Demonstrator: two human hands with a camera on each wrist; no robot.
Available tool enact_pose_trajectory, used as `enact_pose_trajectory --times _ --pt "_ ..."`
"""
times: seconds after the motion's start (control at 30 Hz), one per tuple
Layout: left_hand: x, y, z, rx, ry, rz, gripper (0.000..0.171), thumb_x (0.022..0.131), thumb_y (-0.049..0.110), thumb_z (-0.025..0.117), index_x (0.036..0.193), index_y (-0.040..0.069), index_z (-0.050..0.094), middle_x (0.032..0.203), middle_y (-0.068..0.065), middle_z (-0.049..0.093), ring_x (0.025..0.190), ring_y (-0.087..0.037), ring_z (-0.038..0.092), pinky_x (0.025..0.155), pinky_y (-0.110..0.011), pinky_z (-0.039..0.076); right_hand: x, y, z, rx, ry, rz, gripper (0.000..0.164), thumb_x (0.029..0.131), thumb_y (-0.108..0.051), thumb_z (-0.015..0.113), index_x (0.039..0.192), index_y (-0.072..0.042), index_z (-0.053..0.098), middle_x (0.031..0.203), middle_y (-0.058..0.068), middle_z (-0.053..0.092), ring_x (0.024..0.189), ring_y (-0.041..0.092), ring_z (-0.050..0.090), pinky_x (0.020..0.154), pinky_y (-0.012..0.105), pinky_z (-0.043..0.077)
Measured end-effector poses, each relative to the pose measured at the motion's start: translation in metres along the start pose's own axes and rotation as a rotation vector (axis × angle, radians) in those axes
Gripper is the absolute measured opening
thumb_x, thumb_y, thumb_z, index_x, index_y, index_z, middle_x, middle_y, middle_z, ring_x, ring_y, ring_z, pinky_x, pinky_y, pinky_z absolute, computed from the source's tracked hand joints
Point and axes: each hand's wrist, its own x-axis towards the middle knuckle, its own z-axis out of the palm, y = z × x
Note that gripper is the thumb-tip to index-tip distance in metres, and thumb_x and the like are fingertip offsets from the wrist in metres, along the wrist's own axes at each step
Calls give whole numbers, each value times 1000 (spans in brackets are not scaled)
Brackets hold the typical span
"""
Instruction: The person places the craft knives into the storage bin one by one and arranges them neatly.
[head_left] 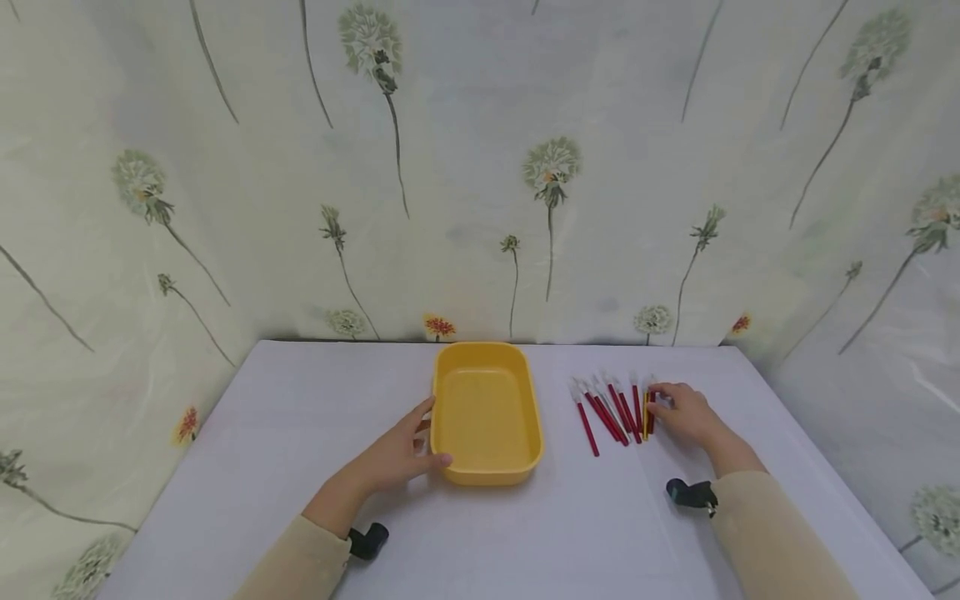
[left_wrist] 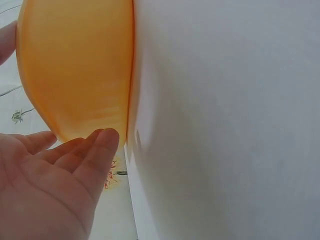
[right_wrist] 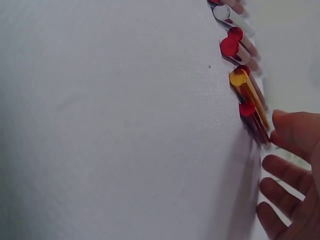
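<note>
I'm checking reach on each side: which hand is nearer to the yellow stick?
Right. The right hand is just to the right of the yellow stick; the left hand is much farther off to its left, at the left side of the tray.

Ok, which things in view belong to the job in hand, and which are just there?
Likely part of the job:
tray, with the left hand touching its side
sticks, mostly red, one yellow, with the right hand at the row's right end

Probably just there:
table, under everything
flowered backdrop
wrist cameras, worn
</note>
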Motion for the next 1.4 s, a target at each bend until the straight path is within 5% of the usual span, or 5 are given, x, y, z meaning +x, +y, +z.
enact_pose_trajectory --times 0.53,1.4 --pt "4 -2 3 -120 -15 -8 106 83 38 83 162 17 15 164 -9 25 125 -31 59 103 -45 49 10 8 -2 85 -57 69 49 98 -24 65 137 3 54 132 32 46 119 50 44 99 65 41" --pt "2 -4 1 -167 -48 9 107 84 40 81 162 20 11 164 -9 24 137 -30 47 105 -43 46 14 3 -18 114 -144 148 55 94 -23 70 136 7 52 119 33 57 103 42 58 88 55 49"
